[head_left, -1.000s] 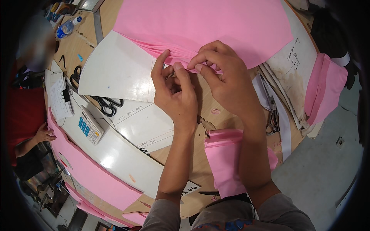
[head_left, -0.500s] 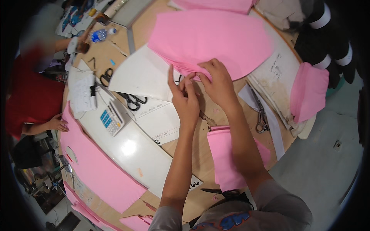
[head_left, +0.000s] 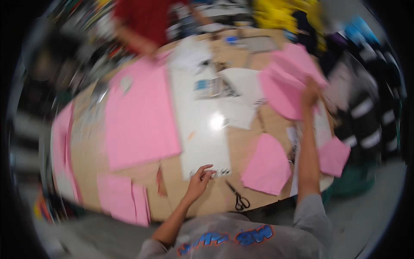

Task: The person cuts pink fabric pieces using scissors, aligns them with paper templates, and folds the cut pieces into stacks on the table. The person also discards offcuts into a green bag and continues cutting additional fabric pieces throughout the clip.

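My right hand, smeared by motion, is closed on the near right part of a pink fabric piece at the far right of the table. The fabric is bunched and partly folded over. My left hand hovers over the near end of a long white pattern board, fingers loosely bent and apart, nothing in them. Right of it lie black scissors and a smaller pink fabric piece.
A large pink fabric panel lies left of the board. A calculator and white pattern pieces sit mid-table. More pink fabric lies near left, another piece near right. Across the table stands a person in red.
My hands have moved apart: the left back toward me, the right outward with the pink fabric, which is now bunched. My view has swung left and widened.
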`<state>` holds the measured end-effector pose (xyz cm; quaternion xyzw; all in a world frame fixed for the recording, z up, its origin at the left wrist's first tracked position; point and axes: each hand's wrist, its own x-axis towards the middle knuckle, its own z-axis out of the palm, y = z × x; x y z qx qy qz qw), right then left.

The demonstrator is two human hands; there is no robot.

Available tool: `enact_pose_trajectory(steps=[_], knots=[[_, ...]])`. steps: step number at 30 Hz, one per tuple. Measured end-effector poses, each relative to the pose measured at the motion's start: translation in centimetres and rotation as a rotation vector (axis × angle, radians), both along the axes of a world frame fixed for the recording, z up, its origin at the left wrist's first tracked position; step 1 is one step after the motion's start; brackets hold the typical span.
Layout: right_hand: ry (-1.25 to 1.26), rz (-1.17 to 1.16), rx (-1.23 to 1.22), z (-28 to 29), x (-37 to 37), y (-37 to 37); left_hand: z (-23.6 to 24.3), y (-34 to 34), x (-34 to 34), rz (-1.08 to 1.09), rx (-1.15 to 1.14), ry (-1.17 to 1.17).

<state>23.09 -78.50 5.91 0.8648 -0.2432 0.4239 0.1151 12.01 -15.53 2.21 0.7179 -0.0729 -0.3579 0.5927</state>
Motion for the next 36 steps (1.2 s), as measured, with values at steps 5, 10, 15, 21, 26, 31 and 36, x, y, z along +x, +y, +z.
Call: enact_pose_trajectory(steps=[5, 10, 15, 21, 26, 31, 36], knots=[[-0.103, 0.450, 0.327, 17.7, -5.8, 16.2, 3.6, 9.7, -7.5, 0.271, -0.084, 0.011], [-0.011, 0.700, 0.624, 26.1, -12.2, 35.4, 6.3, 12.8, -9.3, 0.247, -0.302, -0.010], [-0.070, 1.037, 1.283, 24.9, -14.7, 49.2, 4.6, 18.0, -9.2, 0.299, -0.602, -0.019], [0.007, 0.742, 1.606, 9.1, -14.3, 60.0, 5.5, 29.3, -13.1, 0.345, -0.575, 0.728], [0.238, 0.407, 1.652, -10.9, -21.5, 62.9, -3.6, 35.1, -15.5, 0.178, -0.531, 0.885], [0.254, 0.257, 1.609, -14.0, -32.2, 71.1, -6.8, 40.0, -18.1, 0.152, -0.398, 0.916], [0.081, 0.166, 2.007, -11.6, -40.1, 75.6, -3.3, 40.2, -18.1, 0.197, -0.440, 0.898]])
